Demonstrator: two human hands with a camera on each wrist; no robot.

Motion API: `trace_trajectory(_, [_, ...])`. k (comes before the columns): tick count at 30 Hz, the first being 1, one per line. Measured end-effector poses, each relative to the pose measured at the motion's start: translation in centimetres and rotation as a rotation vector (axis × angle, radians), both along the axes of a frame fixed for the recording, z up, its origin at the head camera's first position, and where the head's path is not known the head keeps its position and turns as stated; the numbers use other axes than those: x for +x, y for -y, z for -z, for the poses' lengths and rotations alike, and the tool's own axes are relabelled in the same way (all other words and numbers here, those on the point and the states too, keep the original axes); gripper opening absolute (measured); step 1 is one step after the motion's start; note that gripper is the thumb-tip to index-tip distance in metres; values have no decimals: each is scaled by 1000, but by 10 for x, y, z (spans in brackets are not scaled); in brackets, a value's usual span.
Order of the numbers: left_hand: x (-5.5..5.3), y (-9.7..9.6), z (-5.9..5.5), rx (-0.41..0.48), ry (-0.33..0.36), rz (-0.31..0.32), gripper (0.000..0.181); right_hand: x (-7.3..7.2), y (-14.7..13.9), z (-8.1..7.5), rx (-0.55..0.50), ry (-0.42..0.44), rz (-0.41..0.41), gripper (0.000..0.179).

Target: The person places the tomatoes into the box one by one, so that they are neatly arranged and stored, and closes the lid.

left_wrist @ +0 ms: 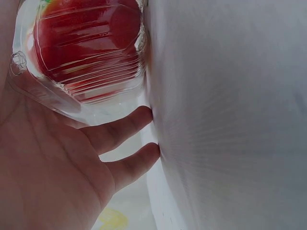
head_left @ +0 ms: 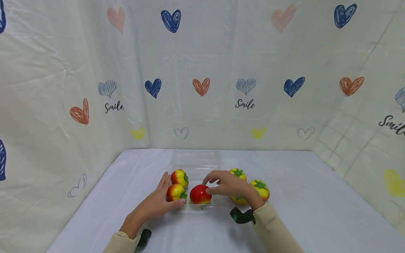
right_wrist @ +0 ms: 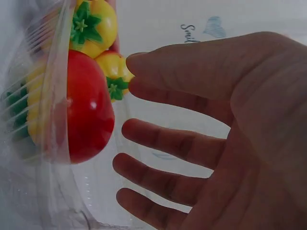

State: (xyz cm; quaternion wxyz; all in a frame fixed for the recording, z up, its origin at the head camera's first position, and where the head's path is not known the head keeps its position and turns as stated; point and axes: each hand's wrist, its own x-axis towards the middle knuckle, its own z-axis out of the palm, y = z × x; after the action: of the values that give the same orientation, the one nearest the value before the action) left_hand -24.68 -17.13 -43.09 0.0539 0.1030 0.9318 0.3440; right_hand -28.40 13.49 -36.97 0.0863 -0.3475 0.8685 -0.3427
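Note:
A clear plastic clamshell box [head_left: 207, 206] stands with its lid [head_left: 196, 159] folded back. Inside, on its left, lie two yellow-and-red fruits with green star-shaped leaves, a rear fruit [head_left: 178, 176] and a front fruit [head_left: 174, 193]. A third fruit [head_left: 200, 194], red side up, sits to their right. My left hand [head_left: 154, 204] rests along the box's left side, thumb at the front; two fingertips [left_wrist: 144, 114] touch the table. Over the red fruit is my right hand [head_left: 228, 183], its fingers loosely bent and empty; the right wrist view shows a gap between them and the fruit.
Right of the box, partly behind my right hand, are several more such fruits, among them a rear one [head_left: 237, 172] and a right one [head_left: 261, 189]. A white cloth covers the table [head_left: 310, 211]. A heart-printed curtain [head_left: 215, 116] closes off the back and sides.

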Motion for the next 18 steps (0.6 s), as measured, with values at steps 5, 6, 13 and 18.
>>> trace_trajectory(5, [0, 0, -1, -4, 1, 4, 125, 2, 7, 4, 49, 38, -50, 22])
trace_trajectory(6, [0, 0, -1, -3, 1, 6, 125, 3, 8, 4, 57, 45, -45, 26])
trace_trajectory(13, [2, 0, -3, 7, 3, 12, 124, 7, 17, 9, 115, 75, 21, 61])
trace_trajectory(18, [2, 1, -2, 11, -3, 15, 123, 7, 30, 18, 143, -11, 70, 74])
